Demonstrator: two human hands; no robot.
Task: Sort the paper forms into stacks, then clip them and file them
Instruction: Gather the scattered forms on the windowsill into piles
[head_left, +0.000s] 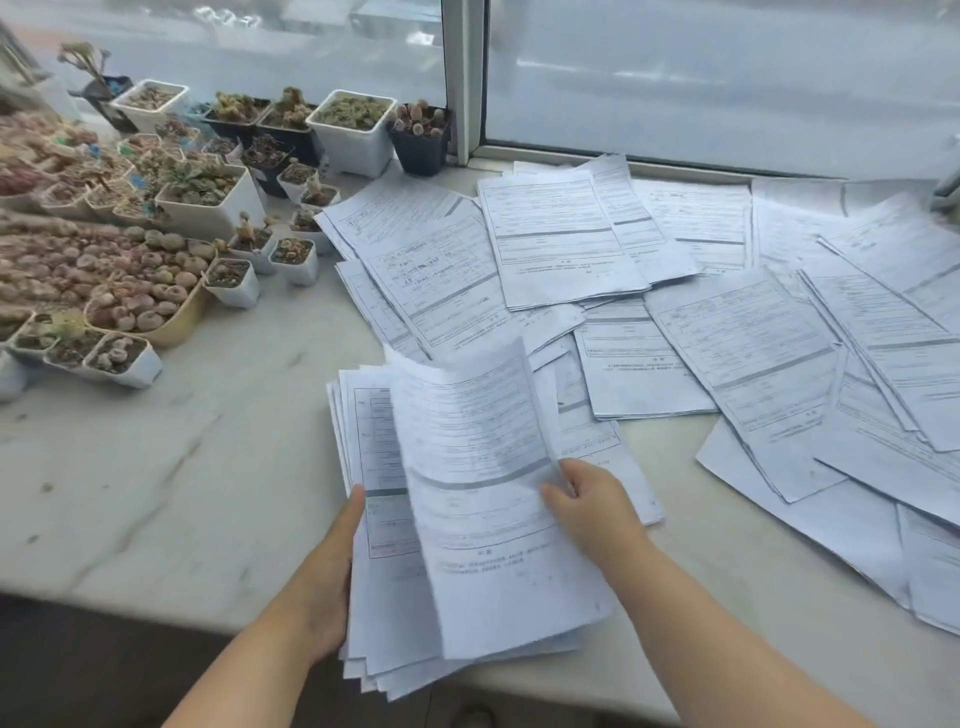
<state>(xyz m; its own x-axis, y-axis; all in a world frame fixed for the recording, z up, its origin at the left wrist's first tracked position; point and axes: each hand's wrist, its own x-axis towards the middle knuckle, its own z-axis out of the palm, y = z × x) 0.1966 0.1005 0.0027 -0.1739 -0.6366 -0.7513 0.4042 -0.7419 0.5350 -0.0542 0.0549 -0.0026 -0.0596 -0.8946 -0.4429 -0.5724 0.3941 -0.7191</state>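
The left hand (332, 566) grips the near stack (384, 519) at its left edge. The right hand (587, 499) pinches the top sheet (483, 499), long axis running near-to-far; loose forms (753, 322) lie far right, nearer that hand

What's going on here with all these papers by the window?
A person is sorting paper forms on a marble counter. The left hand holds a stack of forms, while the right hand pinches the top sheet. Loose forms cover the counter, beside potted plants. Nothing looks clipped yet.
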